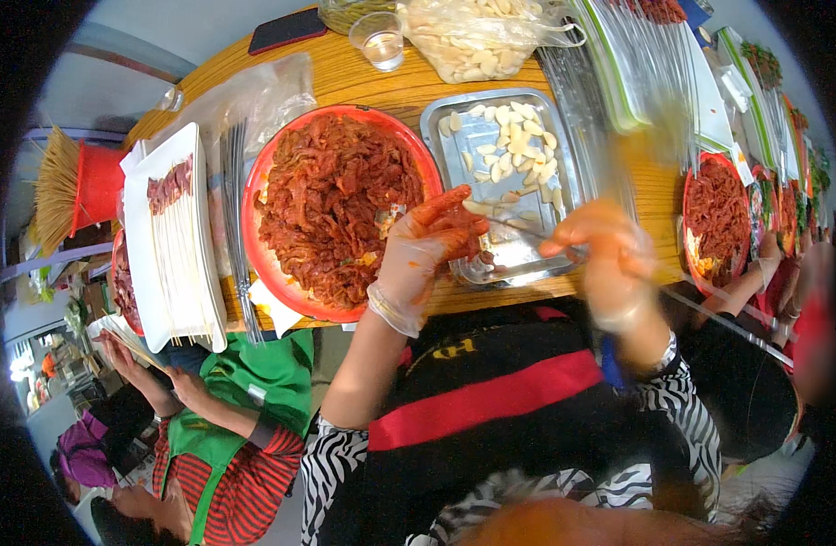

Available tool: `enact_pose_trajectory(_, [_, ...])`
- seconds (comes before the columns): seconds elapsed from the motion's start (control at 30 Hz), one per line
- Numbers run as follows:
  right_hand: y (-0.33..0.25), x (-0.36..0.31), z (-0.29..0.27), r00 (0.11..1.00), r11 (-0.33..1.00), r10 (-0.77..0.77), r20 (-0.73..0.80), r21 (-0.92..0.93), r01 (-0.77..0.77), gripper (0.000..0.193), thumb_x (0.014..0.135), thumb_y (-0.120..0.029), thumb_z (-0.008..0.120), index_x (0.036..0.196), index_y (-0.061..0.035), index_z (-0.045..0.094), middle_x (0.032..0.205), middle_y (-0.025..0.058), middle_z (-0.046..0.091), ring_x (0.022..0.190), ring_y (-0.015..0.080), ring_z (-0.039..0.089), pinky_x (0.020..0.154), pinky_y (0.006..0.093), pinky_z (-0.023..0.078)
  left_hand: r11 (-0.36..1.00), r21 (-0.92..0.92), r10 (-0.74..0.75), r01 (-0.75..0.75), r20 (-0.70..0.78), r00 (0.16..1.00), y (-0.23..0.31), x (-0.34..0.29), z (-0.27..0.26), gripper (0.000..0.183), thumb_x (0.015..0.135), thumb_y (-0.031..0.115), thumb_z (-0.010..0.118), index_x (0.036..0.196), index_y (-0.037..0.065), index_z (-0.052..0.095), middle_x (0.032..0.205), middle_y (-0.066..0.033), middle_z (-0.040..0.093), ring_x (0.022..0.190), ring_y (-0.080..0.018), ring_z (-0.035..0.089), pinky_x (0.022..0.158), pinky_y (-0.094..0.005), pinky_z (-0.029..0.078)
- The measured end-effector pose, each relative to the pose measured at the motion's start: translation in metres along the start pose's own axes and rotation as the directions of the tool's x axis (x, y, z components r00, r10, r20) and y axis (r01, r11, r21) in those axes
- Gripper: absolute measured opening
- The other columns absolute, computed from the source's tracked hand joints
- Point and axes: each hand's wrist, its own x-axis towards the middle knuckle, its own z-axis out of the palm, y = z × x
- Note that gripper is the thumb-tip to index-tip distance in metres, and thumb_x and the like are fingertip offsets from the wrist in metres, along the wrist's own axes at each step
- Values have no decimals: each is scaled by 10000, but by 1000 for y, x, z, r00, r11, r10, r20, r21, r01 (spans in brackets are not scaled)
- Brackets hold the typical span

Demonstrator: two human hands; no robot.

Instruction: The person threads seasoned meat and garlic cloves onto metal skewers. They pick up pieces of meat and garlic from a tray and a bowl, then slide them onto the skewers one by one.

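My left hand [422, 250], in a clear glove stained red, pinches a strip of red marinated meat [466, 232] over the near edge of a metal tray [509, 256]. A thin skewer [518, 227] runs from that meat toward my right hand [604, 250]. The right hand is gloved too and smeared by motion, its fingers closed around the skewer's other end. Pale garlic cloves [527, 146] lie loose in the tray. Left of it, a round red plate [251, 232] carries a heap of marinated meat strips [336, 200].
Metal skewers [236, 209] lie left of the plate, beside a white tray [145, 273] of bamboo skewers. Behind stand a clear cup [381, 47] and a bag of garlic [472, 55]. More metal skewers [572, 82] lie right. Co-workers sit both sides, one in a green apron [263, 382].
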Motion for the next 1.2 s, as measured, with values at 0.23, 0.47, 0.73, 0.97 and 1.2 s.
enact_pose_trajectory(0.23, [-8, 1, -5, 955, 950, -135, 264, -239, 200, 171, 898, -173, 558, 882, -17, 626, 824, 114, 614, 717, 237, 628, 592, 290, 510, 998, -58, -19, 22, 57, 998, 0, -3, 11, 430, 833, 45, 584, 1248, -18, 491, 1093, -196, 602, 719, -195, 591, 692, -297, 505])
enact_pose_trajectory(0.47, [-9, -3, -10, 960, 969, -80, 269, -206, 139, 219, 922, -201, 523, 884, -13, 628, 839, 116, 612, 722, 235, 630, 623, 297, 512, 992, -118, -41, 48, 61, 997, -3, -4, 10, 399, 860, 91, 587, 1235, -18, 505, 1095, -190, 605, 728, -189, 597, 682, -287, 505])
enact_pose_trajectory(0.73, [5, -11, -8, 982, 981, 164, 93, 92, -172, 344, 962, -259, 449, 881, 39, 600, 816, 127, 596, 727, 204, 634, 656, 300, 522, 992, -122, -23, 30, 56, 998, -4, -7, 8, 358, 853, 60, 578, 1196, -25, 528, 1091, -183, 610, 820, -205, 625, 692, -297, 513])
enact_pose_trajectory(0.97, [3, 7, -7, 857, 848, 489, -162, 317, -424, 451, 966, -355, 420, 841, 47, 581, 770, 139, 604, 558, 220, 626, 517, 276, 542, 994, -103, -22, 21, -9, 1000, -5, -8, 6, 313, 833, -14, 567, 1145, -43, 549, 1071, -181, 619, 933, -240, 632, 754, -300, 527])
enact_pose_trajectory(1.2, [12, 9, -4, 827, 814, 551, -116, 291, -502, 440, 958, -355, 445, 847, 49, 582, 769, 146, 613, 591, 241, 645, 521, 291, 550, 999, -53, -10, 8, -35, 999, -8, -8, 8, 348, 818, -53, 563, 1165, -41, 542, 1117, -183, 602, 963, -244, 624, 773, -310, 528])
